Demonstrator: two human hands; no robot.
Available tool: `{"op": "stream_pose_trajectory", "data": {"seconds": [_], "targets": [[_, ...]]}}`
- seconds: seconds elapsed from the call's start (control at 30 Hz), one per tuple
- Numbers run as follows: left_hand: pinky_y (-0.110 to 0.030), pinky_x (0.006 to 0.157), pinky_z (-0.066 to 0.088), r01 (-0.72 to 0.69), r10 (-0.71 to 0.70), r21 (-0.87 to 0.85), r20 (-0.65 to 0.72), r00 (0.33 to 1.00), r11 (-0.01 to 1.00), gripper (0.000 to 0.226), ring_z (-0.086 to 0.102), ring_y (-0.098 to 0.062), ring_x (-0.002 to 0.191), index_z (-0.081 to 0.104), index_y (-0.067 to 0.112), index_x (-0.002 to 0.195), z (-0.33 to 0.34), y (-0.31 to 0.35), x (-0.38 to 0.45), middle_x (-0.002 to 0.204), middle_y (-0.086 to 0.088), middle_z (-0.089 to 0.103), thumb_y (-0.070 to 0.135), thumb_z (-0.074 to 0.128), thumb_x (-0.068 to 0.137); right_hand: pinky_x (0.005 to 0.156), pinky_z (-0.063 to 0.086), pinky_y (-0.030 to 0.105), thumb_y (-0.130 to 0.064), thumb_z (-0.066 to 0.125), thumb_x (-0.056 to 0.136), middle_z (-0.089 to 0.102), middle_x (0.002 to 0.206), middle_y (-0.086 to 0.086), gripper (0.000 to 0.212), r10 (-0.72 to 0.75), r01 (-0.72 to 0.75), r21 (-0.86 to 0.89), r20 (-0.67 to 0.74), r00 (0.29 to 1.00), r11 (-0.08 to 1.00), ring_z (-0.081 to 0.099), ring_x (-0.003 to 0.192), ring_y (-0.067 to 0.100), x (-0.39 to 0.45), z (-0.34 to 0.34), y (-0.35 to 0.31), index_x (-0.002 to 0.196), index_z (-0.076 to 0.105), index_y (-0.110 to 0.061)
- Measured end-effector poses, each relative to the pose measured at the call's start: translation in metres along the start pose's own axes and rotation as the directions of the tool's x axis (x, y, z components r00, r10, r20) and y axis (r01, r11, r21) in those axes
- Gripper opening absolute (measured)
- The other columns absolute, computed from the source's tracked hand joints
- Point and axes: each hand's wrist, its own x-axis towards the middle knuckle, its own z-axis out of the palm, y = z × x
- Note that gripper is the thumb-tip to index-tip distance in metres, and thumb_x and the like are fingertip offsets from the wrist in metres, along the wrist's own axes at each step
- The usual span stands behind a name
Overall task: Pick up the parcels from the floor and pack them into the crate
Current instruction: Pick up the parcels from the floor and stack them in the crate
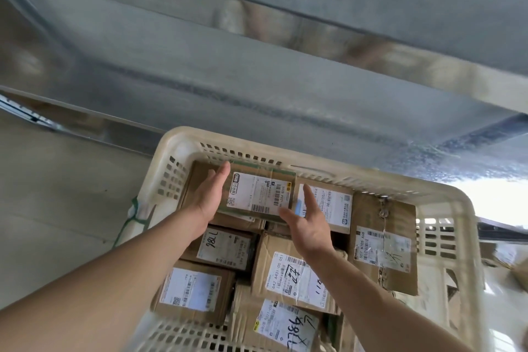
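Taped parcel [258, 197] sits between left hand [210, 198] and right hand [307, 223], long axis across; fingers straight, flanking ends, contact seemingly light; crate [445, 194] beneath.

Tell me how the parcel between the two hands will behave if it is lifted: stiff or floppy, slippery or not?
The parcel is a flat cardboard box with sharp edges, so it is probably stiff. Glossy tape over its label may make the top slippery. The left hand and right hand lie flat at its sides, which suggests it is light.

Parcel label [225, 248] reads "98LL"; another label [288, 277] "642 A431 00 051".
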Motion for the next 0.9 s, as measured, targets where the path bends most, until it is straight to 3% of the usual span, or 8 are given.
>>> {"op": "stream_pose_trajectory", "data": {"seconds": [0.1,0.2,0.3,0.37,0.47,0.63,0.73,0.9], "targets": [[-0.051,0.116,0.023,-0.055,0.055,-0.023,-0.004,0.998,0.998,0.08,0.029,-0.019,0.144,0.028,0.04,0.151,0.008,0.032,-0.051,0.157,0.01,0.031,0.083,0.036,0.083,0.118,0.032,0.044,-0.045,0.067,0.089,0.031,0.165,-0.003,0.088,-0.01,0.01,0.007,-0.007,1.0,1.0,0.033,0.15,0.024,-0.013,-0.012,-0.01,0.162,0.02,-0.03],[-0.037,0.1,0.032,-0.07,0.069,-0.046,-0.032,0.997,0.996,0.058,0.038,-0.013,0.129,0.03,0.029,0.152,0.01,0.044,-0.087,0.135,0.01,0.041,0.056,0.027,0.101,0.119,0.028,0.044,-0.051,0.064,0.084,0.029,0.166,-0.002,0.091,-0.05,0.05,0.033,-0.016,0.999,0.998,0.029,0.152,0.024,-0.035,-0.025,-0.025,0.162,0.022,-0.028],[-0.05,0.111,0.026,-0.051,0.044,-0.105,-0.067,0.997,0.993,0.08,0.026,-0.024,0.145,0.024,0.033,0.154,0.002,0.055,-0.122,0.159,0.005,0.027,0.073,0.03,0.085,0.12,0.026,0.042,-0.043,0.064,0.095,0.028,0.166,-0.001,0.079,-0.078,0.08,0.068,-0.032,0.996,0.994,0.028,0.152,0.023,-0.063,-0.04,-0.036,0.162,0.024,-0.027],[-0.058,0.113,0.022,-0.051,0.042,-0.117,-0.08,0.996,0.992,0.106,0.018,-0.027,0.149,0.021,0.035,0.155,-0.005,0.061,-0.148,0.164,0.005,0.016,0.086,0.033,0.062,0.12,0.025,0.043,-0.046,0.062,0.096,0.028,0.166,-0.001,0.077,-0.099,0.102,0.06,-0.045,0.994,0.993,0.028,0.152,0.023,-0.085,-0.052,-0.043,0.161,0.025,-0.028],[-0.06,0.111,0.025,-0.071,0.054,-0.126,-0.131,0.99,0.989,0.115,0.02,-0.028,0.148,0.026,0.036,0.153,-0.013,0.067,-0.193,0.164,0.003,0.016,0.094,0.037,0.054,0.121,0.024,0.043,-0.046,0.059,0.099,0.029,0.166,-0.003,0.072,-0.122,0.126,0.055,-0.07,0.99,0.991,0.029,0.152,0.022,-0.123,-0.07,-0.053,0.161,0.026,-0.029],[-0.06,0.112,0.022,-0.15,0.141,-0.085,-0.1,0.985,0.985,0.09,0.022,-0.026,0.148,0.028,0.033,0.153,-0.009,0.08,-0.266,0.162,0.005,0.023,0.082,0.027,0.078,0.122,0.023,0.04,-0.055,0.06,0.096,0.03,0.166,-0.002,0.078,-0.202,0.214,0.091,-0.12,0.972,0.973,0.029,0.152,0.02,-0.189,-0.096,-0.074,0.16,0.028,-0.025],[-0.059,0.113,0.02,-0.182,0.179,-0.067,-0.053,0.982,0.981,0.089,0.021,-0.025,0.148,0.03,0.032,0.153,0.001,0.087,-0.299,0.162,0.004,0.024,0.08,0.025,0.078,0.122,0.023,0.039,-0.043,0.062,0.098,0.033,0.164,-0.001,0.073,-0.215,0.24,0.138,-0.171,0.961,0.961,0.031,0.151,0.021,-0.223,-0.11,-0.083,0.16,0.03,-0.022],[-0.049,0.109,0.026,-0.29,0.288,0.005,0.107,0.952,0.957,0.09,0.024,-0.029,0.147,0.029,0.027,0.153,0.019,0.095,-0.344,0.161,0.0,0.025,0.077,0.022,0.079,0.121,0.027,0.041,-0.047,0.061,0.097,0.039,0.162,0.002,0.073,-0.243,0.303,0.156,-0.316,0.917,0.94,0.037,0.148,0.023,-0.284,-0.126,-0.092,0.159,0.032,-0.021]]}}
